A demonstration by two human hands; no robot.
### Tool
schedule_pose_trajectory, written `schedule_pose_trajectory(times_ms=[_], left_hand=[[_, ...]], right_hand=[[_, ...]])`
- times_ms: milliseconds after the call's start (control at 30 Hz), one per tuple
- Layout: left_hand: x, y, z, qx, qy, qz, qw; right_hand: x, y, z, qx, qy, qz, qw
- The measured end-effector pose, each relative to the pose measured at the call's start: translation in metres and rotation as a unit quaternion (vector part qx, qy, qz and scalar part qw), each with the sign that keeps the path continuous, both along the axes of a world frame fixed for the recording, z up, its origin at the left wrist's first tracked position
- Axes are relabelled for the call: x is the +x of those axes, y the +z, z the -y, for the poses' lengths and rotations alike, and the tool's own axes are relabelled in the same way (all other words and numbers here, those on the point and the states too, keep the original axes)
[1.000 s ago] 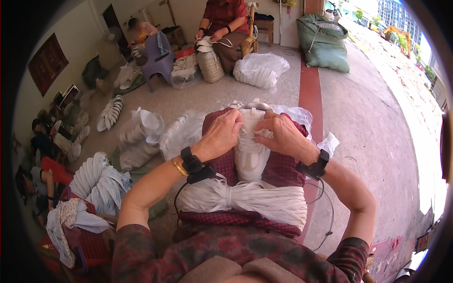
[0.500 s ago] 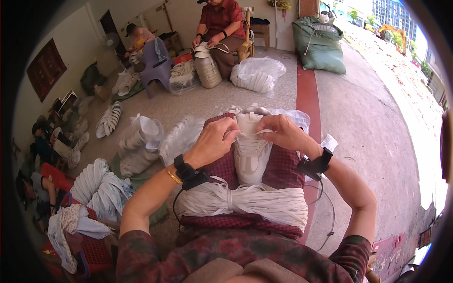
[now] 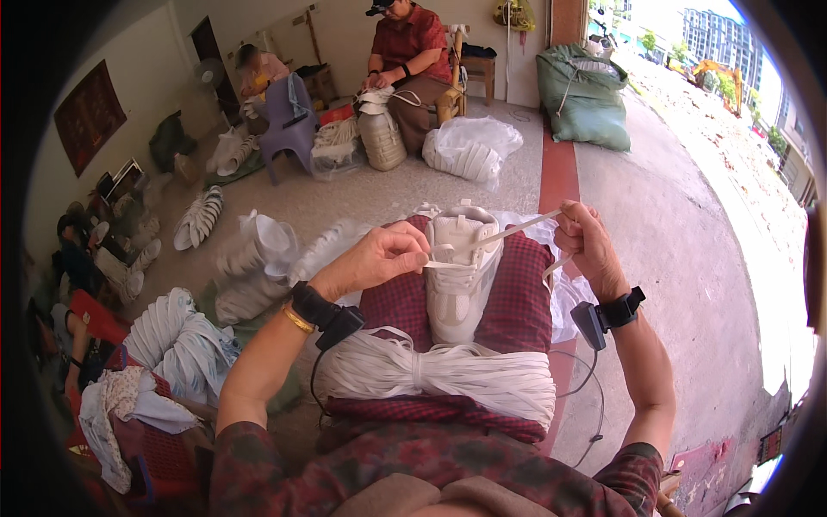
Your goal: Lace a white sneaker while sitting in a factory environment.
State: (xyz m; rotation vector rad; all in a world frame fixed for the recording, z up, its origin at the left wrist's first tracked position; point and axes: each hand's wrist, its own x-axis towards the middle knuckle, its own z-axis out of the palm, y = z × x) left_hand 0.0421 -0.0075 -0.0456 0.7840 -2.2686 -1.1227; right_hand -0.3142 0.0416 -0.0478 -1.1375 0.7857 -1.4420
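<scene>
A white sneaker [image 3: 455,297] rests between my thighs, its toe toward me and its tongue and collar at the far end. My right hand [image 3: 586,241] is closed on a white shoelace [image 3: 522,227], which runs taut from the shoe's eyelets out to the right. The lace's loose end hangs below that hand. At the left side of the shoe, my left hand [image 3: 383,257] pinches another length of the lace close to the eyelets. Across my lap lies a thick bundle of white laces [image 3: 439,376], tied at its middle.
Plastic-wrapped stacks of shoe parts [image 3: 258,267] lie left of me. A red basket [image 3: 172,444] with cloths stands near my left elbow. Across the floor, a person in a red shirt [image 3: 413,52] sits handling laces. A green sack [image 3: 586,103] stands at the far right.
My right hand has moved from the shoe out to the right, drawing the lace taut. My left hand has shifted slightly left and down, still pinching lace.
</scene>
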Motion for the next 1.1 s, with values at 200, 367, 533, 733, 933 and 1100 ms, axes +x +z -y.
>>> schedule_pose_trajectory(times_ms=[200, 367, 533, 733, 933, 1100], left_hand=[[-0.024, -0.001, -0.008, -0.028, 0.006, -0.013, 0.999], [-0.039, -0.019, -0.012, -0.28, 0.052, 0.002, 0.959], [-0.027, -0.03, -0.002, -0.272, 0.162, -0.024, 0.948], [-0.024, -0.034, -0.003, -0.137, 0.143, -0.042, 0.979], [0.001, -0.027, 0.004, -0.18, 0.169, 0.0, 0.969], [0.001, -0.041, 0.01, -0.055, 0.164, -0.077, 0.982]], right_hand=[[-0.026, -0.01, -0.01, -0.006, -0.05, 0.096, 0.994], [-0.098, 0.01, -0.019, -0.12, -0.137, 0.179, 0.967], [-0.105, -0.028, -0.018, 0.029, -0.245, -0.313, 0.917], [-0.016, -0.037, -0.002, -0.138, -0.152, -0.449, 0.87], [0.063, -0.018, -0.001, -0.273, -0.101, -0.603, 0.743], [0.053, -0.028, 0.002, -0.187, -0.022, -0.552, 0.813]])
